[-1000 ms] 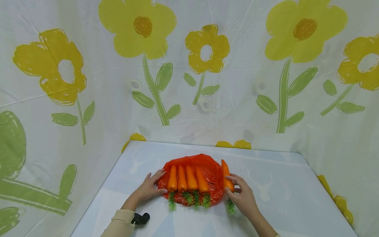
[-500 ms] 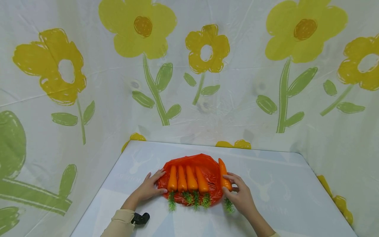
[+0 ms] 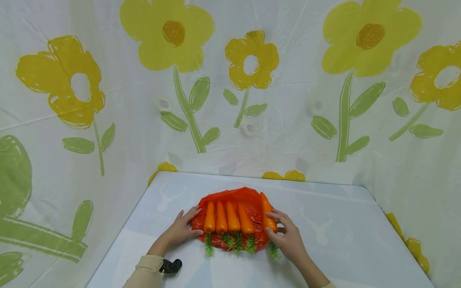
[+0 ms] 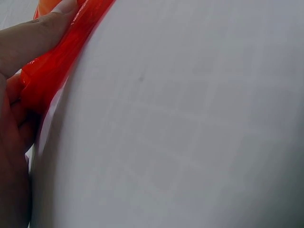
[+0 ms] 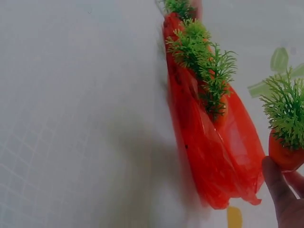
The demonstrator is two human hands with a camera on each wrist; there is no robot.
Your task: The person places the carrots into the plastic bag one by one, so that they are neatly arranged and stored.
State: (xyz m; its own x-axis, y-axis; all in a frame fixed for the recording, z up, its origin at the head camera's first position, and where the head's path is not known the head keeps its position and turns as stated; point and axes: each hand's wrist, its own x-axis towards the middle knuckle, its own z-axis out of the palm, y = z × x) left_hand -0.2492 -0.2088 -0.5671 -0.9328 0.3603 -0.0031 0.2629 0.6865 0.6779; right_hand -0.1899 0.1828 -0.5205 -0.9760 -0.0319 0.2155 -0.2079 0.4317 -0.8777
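A crumpled red plastic bag lies on the table, with several toy carrots in a row on it, their green tops toward the person. My left hand holds the bag's left edge; the left wrist view shows the thumb over the red plastic and the other fingers partly hidden below it. Between thumb and fingers, my right hand grips another toy carrot at its thick end, over the bag's right edge. In the right wrist view, this carrot appears apart from the bag.
The table has a pale printed cover. A black curved object sits by the left wrist. A flower-printed curtain rises behind and at both sides of the table.
My right hand has moved left with its toy carrot, from beside the bag to over its right edge. The left hand and the row of toy carrots stay put.
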